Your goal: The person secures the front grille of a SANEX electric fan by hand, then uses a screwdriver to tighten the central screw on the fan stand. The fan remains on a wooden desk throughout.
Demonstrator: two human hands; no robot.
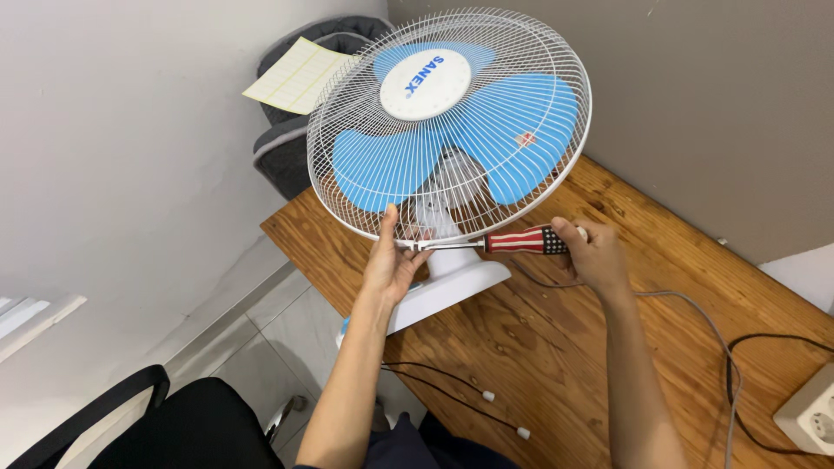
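A white desk fan with blue blades (530,122) stands on a wooden table (556,347), its wire grille (339,122) facing me. My left hand (393,260) grips the lower rim of the grille, thumb up against the wires. My right hand (592,252) holds a screwdriver (521,241) with a red, white and dark patterned handle. Its metal shaft points left, with the tip at the grille's bottom edge beside my left fingers. The fan's white base (452,287) sits just below both hands.
A grey cable (704,317) runs from the fan across the table toward a white power strip (812,412) at the right edge. Thin black wires (452,395) with white ends lie near the front. A grey chair with a yellow sheet (295,76) stands behind; a black chair (174,426) is at lower left.
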